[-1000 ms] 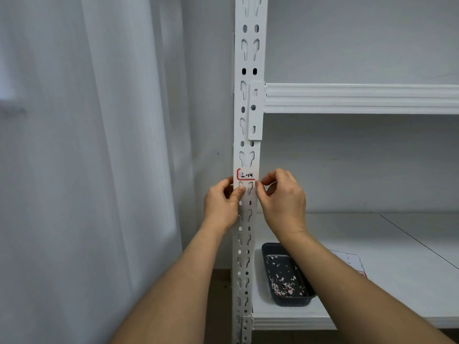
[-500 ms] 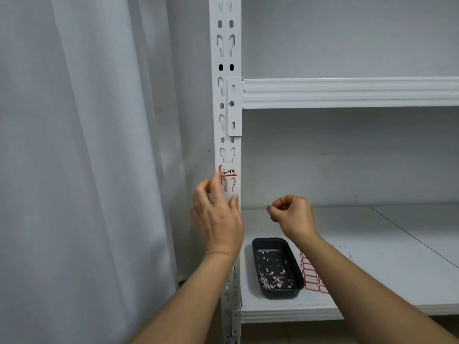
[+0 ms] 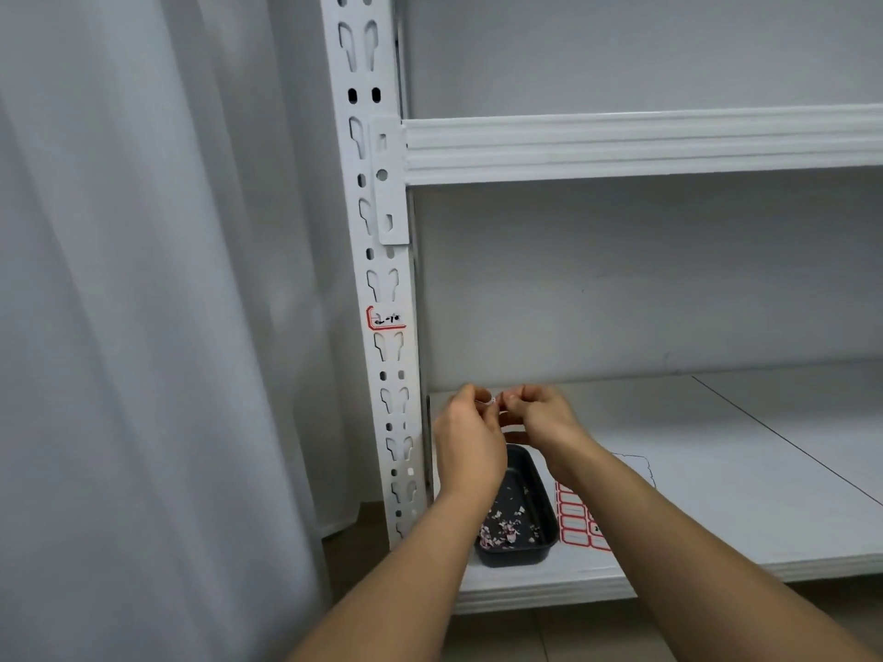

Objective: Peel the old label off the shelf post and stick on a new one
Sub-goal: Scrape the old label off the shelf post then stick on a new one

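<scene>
A white slotted shelf post [image 3: 377, 279] stands beside a pale curtain [image 3: 143, 279], its red-edged label [image 3: 386, 319] partly torn. Above the lower shelf [image 3: 716, 470], left hand [image 3: 470, 441] and right hand [image 3: 544, 418] pinch a small white scrap [image 3: 488, 401] between their fingers, over a dark tray [image 3: 518, 513] of shreds beside a label sheet [image 3: 576, 520].

A red-bordered label [image 3: 386, 319] with dark handwriting sits on the white slotted shelf post [image 3: 377, 260], partly torn; a sheet of red-bordered labels [image 3: 576, 518] lies flat on the lower shelf [image 3: 716, 470]
</scene>
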